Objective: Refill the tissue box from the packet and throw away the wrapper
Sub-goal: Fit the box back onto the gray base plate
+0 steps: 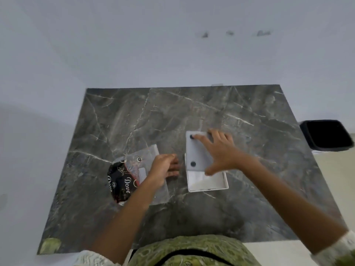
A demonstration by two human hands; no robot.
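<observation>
Now our right hand [219, 150], fingers spread, presses the lid [197, 150] half over the box [207, 181]; skewed, it could jam on tissues. Our left hand [165, 167] curls on the wrapper [134, 169] (bin [326, 135] sits well apart), which may slide off.

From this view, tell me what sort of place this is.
Probably a room at home, though little shows: a dark marble-look table set against a plain pale wall, a black waste bin on the floor beside it, and a white tissue box being refilled by hand.

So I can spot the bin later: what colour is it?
Black; the bin shows at the right edge of the head view, beside the table.
</observation>
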